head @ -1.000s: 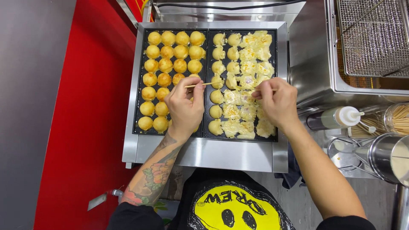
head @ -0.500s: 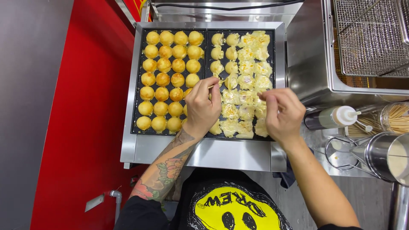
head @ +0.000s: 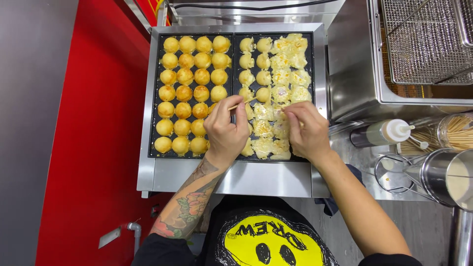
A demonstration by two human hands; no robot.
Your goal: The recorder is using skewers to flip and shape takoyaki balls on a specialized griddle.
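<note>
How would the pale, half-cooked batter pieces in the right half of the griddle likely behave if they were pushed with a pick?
The pale batter pieces look ragged and merged, so they would probably tear rather than turn. The browned balls look round and separate, likely rolling freely. The left hand holds a thin pick, suggesting little weight.

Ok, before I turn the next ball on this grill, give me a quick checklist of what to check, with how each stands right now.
1. Left hand holds a pick: ok.
2. Right hand holds a pick: cannot tell, its grip is hidden.
3. Left plate's balls round and golden: ok.
4. Right plate's batter shaped into balls: not ok, the right columns look pale and ragged.
5. Both hands over the right plate: ok.
</note>
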